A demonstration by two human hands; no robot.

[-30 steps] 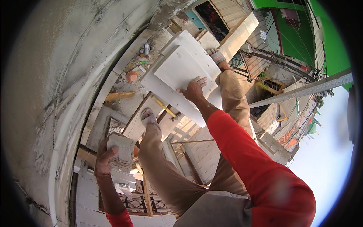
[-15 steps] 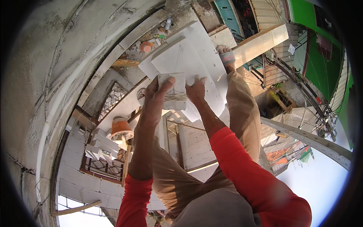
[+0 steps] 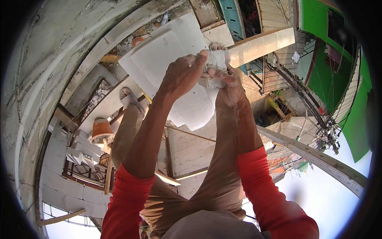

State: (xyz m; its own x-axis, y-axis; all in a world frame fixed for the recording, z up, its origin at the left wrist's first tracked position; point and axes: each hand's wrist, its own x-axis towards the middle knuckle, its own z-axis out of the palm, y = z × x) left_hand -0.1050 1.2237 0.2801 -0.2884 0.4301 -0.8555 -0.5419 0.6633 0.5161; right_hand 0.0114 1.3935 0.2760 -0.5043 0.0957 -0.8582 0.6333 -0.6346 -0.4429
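A small pale grey block (image 3: 217, 60) with string wound around its middle is held up over my right foot. My right hand (image 3: 232, 87) grips it from the right, its thumb across the front near the string. On the block's other side, my left hand (image 3: 179, 77) is closed, its thumb reaching to the block's edge. What its curled fingers hold is hidden. Behind and below the hands lie large flat white-grey slabs (image 3: 153, 55), stacked one over another between my feet.
My left sandalled foot (image 3: 128, 97) rests on a ledge left of the slabs. A timber beam (image 3: 262, 47) juts out to the right of my other foot. An orange bucket (image 3: 102, 129) stands at lower left. Cables (image 3: 314, 101) hang at right; a rough concrete wall (image 3: 43, 79) curves along the left.
The block has moved up and to the right relative to my body. My right hand, before apart on the right over the slabs, now grips the block. The view has shifted slightly.
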